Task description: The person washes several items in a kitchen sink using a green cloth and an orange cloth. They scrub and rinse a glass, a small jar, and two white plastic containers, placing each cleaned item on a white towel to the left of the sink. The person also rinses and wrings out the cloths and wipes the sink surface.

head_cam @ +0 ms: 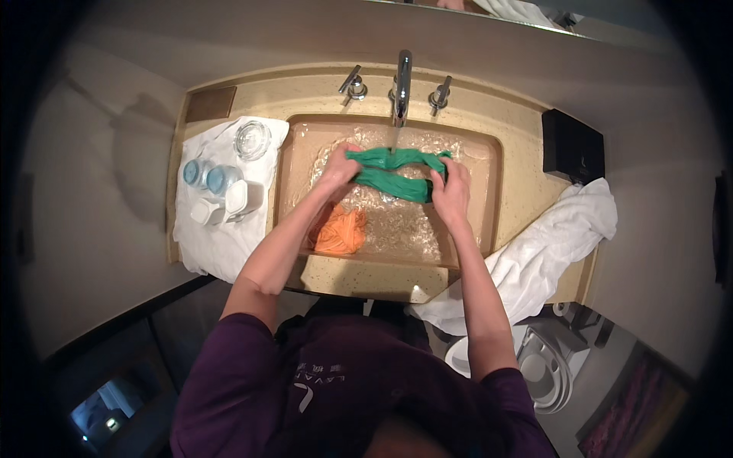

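Between both hands a wet green cloth is stretched over the sink, its upper part under the stream from the chrome faucet. My left hand grips its left end. At the other end, where a dark edge shows, my right hand holds it, with the fingers partly hidden. An orange cloth lies crumpled in the sink's lower left, near my left forearm. Rippling water covers the basin floor. The metal drain shows in part below the green cloth.
Left of the sink, a white towel carries a glass dish, blue-tinted glasses and white containers. Lever handles flank the faucet. At right are a black box and a bunched white towel hanging over the counter's edge.
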